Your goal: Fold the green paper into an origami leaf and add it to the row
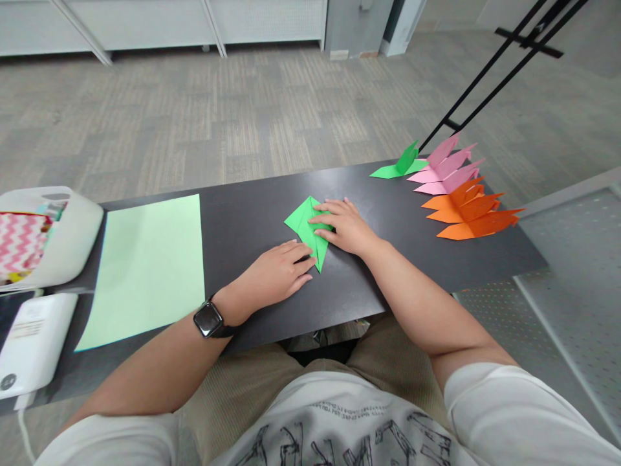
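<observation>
A folded green origami paper lies flat on the dark table, pointed at its top, left and bottom, with crease lines running down it. My right hand rests on its right side, fingers stretched out and a little spread, covering part of that edge. At the lower left of the paper, my left hand lies low, fingers extended and fingertips touching the narrow lower part. Neither hand is wrapped round anything. A black watch is on my left wrist.
Folded paper cranes stand at the table's right end: a green one, several pink ones and several orange ones. Leftward lie light green sheets, a white basket and a white power bank with a cable. Black poles rise behind.
</observation>
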Demonstrator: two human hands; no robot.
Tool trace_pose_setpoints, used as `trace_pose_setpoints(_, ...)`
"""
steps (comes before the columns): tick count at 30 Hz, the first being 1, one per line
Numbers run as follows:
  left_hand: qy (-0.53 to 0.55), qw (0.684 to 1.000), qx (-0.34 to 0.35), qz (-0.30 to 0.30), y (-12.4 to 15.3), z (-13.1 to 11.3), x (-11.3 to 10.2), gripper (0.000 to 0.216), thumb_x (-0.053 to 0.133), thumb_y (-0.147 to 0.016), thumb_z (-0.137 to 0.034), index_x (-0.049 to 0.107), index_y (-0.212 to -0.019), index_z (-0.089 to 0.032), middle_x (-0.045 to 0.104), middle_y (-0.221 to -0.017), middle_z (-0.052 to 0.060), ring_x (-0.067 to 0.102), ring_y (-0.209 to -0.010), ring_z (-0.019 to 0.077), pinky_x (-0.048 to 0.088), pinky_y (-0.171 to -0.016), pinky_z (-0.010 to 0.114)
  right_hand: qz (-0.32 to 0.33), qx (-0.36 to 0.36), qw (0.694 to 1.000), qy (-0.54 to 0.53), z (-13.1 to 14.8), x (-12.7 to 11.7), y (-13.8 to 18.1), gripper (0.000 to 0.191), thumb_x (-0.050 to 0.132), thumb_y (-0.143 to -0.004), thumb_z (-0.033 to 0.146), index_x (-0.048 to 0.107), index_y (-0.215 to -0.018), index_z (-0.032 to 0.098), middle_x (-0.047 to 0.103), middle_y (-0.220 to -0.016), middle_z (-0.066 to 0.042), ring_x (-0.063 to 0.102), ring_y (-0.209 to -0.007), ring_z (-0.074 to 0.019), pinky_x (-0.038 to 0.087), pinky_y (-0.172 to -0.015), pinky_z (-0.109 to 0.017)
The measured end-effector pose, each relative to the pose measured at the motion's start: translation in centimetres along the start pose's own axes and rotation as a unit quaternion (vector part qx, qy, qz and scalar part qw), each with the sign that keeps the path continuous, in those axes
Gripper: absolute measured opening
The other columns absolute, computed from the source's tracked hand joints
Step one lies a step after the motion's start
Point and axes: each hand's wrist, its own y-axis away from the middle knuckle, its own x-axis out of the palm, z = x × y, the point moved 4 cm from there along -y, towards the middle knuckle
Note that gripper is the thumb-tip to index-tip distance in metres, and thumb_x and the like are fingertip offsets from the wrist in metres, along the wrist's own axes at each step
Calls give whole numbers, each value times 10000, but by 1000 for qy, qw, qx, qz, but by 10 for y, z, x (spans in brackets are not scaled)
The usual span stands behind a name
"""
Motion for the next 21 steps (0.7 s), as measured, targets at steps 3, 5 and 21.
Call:
trace_pose_setpoints(3, 3, 1000, 0, 19, 1, 0, 0, 329, 656, -1069, -322, 754, -1338, -159, 701, -1403, 153, 668, -1327, 299, 487, -1265, 529, 0, 1, 1000, 3, 0, 0, 0, 322, 730, -1017, 356, 783, -1335, 361, 644, -1582, -40, 473, -1563, -358, 234, -1314, -731)
trace_pose_setpoints(5, 4, 999, 0, 31, 2, 1, -2, 349, 664, -1064, -335, 745, -1357, -163, 688, -1418, 156, 660, -1337, 307, 476, -1271, 540, 1, 2, 1000, 6, 0, 0, 0, 325, 724, -1021, 360, 780, -1341, 366, 639, -1589, -39, 468, -1567, -358, 232, -1315, -730)
trace_pose_setpoints(21, 35, 997, 15, 72, 5, -3, -13, 428, 626, -1085, -422, 723, -1446, -213, 635, -1537, 176, 602, -1445, 333, 408, -1309, 588, 9, 6, 1000, 22, 1, 1, 2, 346, 700, -1046, 365, 765, -1386, 367, 632, -1605, -24, 461, -1576, -344, 236, -1327, -703)
